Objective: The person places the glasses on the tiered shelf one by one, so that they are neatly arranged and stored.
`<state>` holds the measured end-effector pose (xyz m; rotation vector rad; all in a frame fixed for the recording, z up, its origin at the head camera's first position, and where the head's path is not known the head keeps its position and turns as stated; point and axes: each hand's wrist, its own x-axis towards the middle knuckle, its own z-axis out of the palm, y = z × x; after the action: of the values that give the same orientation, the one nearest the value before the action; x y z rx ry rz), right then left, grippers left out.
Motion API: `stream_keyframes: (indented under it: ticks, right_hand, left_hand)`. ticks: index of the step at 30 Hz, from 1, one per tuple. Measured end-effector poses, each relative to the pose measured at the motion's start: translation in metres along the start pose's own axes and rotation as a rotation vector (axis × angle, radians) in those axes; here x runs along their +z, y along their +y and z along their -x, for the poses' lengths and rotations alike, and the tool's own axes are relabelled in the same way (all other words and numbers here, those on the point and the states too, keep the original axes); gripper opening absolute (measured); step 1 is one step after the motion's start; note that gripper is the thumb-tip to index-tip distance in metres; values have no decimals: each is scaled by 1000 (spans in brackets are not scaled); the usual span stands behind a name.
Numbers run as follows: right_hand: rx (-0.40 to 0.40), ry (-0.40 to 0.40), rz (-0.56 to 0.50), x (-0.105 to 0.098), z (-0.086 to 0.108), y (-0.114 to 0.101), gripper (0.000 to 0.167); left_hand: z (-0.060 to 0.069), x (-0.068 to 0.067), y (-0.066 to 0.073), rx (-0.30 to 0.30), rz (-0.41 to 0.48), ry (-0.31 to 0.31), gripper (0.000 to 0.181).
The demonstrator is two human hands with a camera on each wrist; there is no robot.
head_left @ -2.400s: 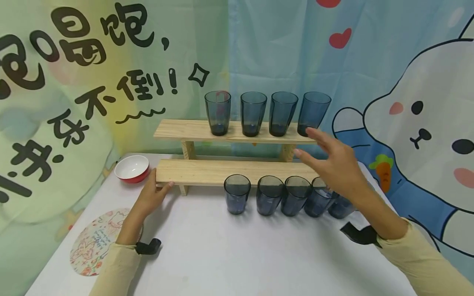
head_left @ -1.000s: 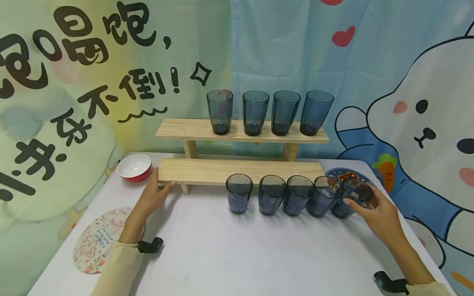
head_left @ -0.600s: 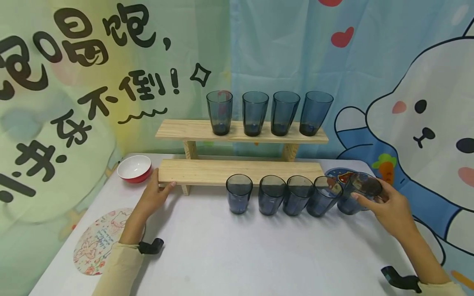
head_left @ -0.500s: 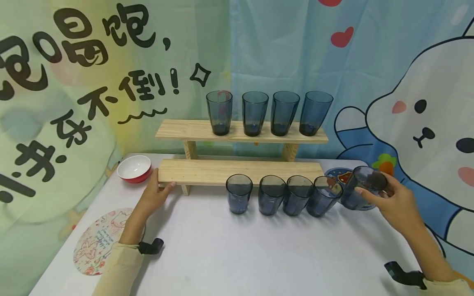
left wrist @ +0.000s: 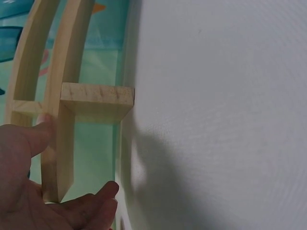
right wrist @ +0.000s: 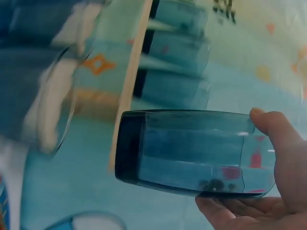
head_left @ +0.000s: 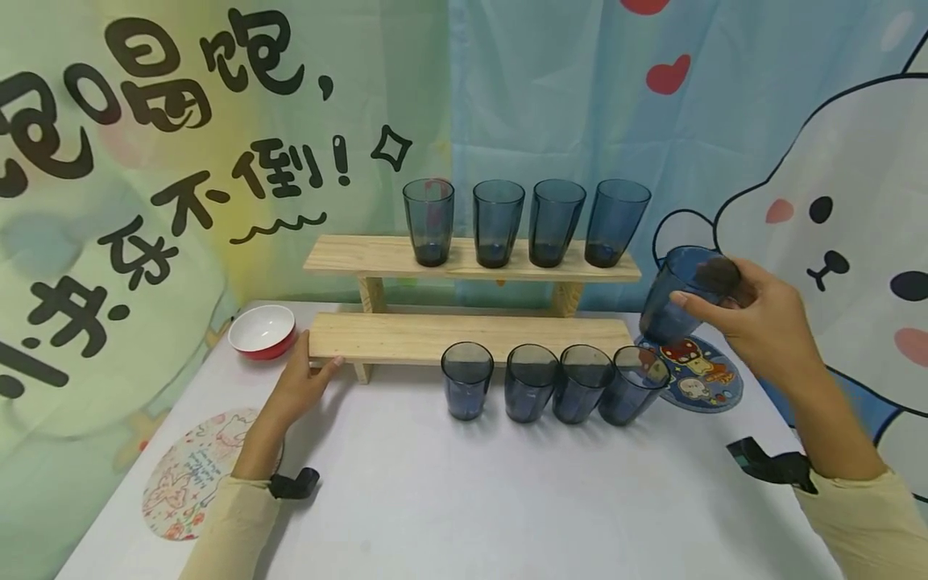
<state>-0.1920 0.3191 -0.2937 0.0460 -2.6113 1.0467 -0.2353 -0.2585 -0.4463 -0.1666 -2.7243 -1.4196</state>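
My right hand (head_left: 772, 326) holds a dark blue drinking glass (head_left: 670, 310) near its rim, raised off the table at the shelf's right end. In the right wrist view the thumb lies on one side of the glass (right wrist: 192, 148) and fingers on the other. My left hand (head_left: 300, 387) grips the left end of the lower plank of a two-tier wooden shelf (head_left: 406, 334). The left wrist view shows the plank end (left wrist: 57, 172) between thumb and fingers. Several matching glasses (head_left: 499, 225) stand on the upper plank, and several more (head_left: 466, 383) stand on the table before the lower plank.
A red-and-white bowl (head_left: 263, 329) sits left of the shelf. A round patterned mat (head_left: 196, 475) lies by my left forearm. Another dark blue mat (head_left: 699, 379) lies on the right, below the held glass. A printed curtain (head_left: 522, 97) hangs behind the white table (head_left: 464, 507).
My right hand came down from the upper plank, took the rightmost glass from the front row and lifted it up and back, uncovering the blue mat. My left hand stays put.
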Motion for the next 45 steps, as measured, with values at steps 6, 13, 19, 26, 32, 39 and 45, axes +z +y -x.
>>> stream_keyframes:
  ticks: [6, 13, 19, 26, 32, 39, 45]
  right_hand:
    - [-65, -110, -74, 39, -14, -48, 82]
    - [-148, -245, -293, 100, -30, -102, 80]
    - [-199, -303, -387, 143, -39, -141, 81]
    - [-274, -309, -435, 187, -47, -179, 72]
    - [-305, -290, -398, 222, -57, -209, 73]
    - [-296, -266, -383, 254, -73, -238, 70]
    - [-247, -218, -388, 275, -91, -261, 84]
  left_hand:
    - [1, 2, -2, 10, 10, 5, 75]
    - [-1, 3, -6, 36, -2, 21, 74]
    - [-3, 5, -7, 49, 7, 21, 75]
    - [-4, 5, -8, 43, -4, 25, 75]
    - [-3, 2, -8, 25, -28, 39, 76]
    - [-1, 4, -7, 24, -34, 48, 74]
    - [-1, 1, -6, 35, -42, 55, 73]
